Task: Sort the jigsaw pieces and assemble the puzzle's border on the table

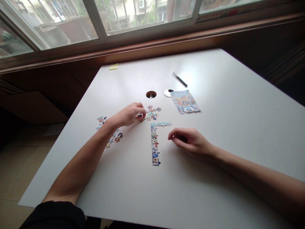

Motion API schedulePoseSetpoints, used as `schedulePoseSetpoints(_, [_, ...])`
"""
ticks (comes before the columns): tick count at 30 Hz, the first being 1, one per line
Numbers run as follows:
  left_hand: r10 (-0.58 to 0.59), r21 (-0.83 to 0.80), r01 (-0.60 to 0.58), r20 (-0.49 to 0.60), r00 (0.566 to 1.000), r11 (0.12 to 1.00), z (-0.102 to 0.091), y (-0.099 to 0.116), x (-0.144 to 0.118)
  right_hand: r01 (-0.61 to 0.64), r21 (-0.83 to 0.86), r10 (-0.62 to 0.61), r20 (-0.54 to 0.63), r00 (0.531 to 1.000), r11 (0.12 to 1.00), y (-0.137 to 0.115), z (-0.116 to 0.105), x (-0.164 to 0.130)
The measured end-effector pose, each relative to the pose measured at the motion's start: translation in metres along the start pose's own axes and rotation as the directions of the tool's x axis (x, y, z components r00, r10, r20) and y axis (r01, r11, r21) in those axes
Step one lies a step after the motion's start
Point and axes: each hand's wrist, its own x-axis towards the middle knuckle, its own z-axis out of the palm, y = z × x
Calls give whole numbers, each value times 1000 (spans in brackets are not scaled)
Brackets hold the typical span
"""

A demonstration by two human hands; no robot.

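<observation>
My left hand (133, 115) reaches over the table with curled fingers, at the left side of a loose pile of jigsaw pieces (152, 114). Between its thumb and fingers shows a small dark and reddish puzzle piece (140, 115), partly covered by the fingers. An L-shaped strip of joined puzzle pieces (154, 143) lies between my hands, one arm along the top and one down the left. My right hand (190, 140) rests just right of this strip, thumb and index tip together, with nothing visible in it.
More loose pieces (118, 137) lie left, partly behind my left forearm. A colourful picture sheet (186, 101), a dark pen (180, 79), a round metal grommet cover (168, 93) and a cable hole (151, 94) are farther back. Yellow tape (113, 66) marks the table's far left edge, near the window.
</observation>
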Motion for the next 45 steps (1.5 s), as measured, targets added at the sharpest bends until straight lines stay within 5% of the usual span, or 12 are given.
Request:
schedulePoseSetpoints(4, [46,-20,-46,-9,999,999,-2,5,0,-1,7,1,-7,1000,1000,1,-1,-1])
schedulePoseSetpoints(9, [46,-309,-18,83,995,951,-8,35,2,11,30,-9,-59,998,999,2,1,-1])
schedulePoseSetpoints(14, [20,-587,132,245,969,798,6,76,-5,184,-64,-189,-88,978,981,1,6,-4])
schedulePoseSetpoints(18, [-23,-658,163,216,976,735,16,93,-21,315,-126,-319,-9,948,941,-4,10,-7])
schedulePoseSetpoints(24, [-203,-598,184,36,978,780,5,66,-29,282,-127,-294,-83,952,951,-4,16,-6])
schedulePoseSetpoints(29, [-445,-554,255,-238,864,793,12,26,0,225,-130,-238,-100,966,966,-3,19,-6])
schedulePoseSetpoints(37, [-319,-591,141,-209,924,795,39,39,57,212,-138,-224,-79,971,967,-5,16,-7])
schedulePoseSetpoints(42, [-193,-285,99,-325,926,954,52,43,71,182,-112,-190,-70,979,977,-5,15,-7])
schedulePoseSetpoints(45, [-156,-192,91,-360,920,977,46,38,68,180,-109,-188,-64,980,978,-4,14,-7])
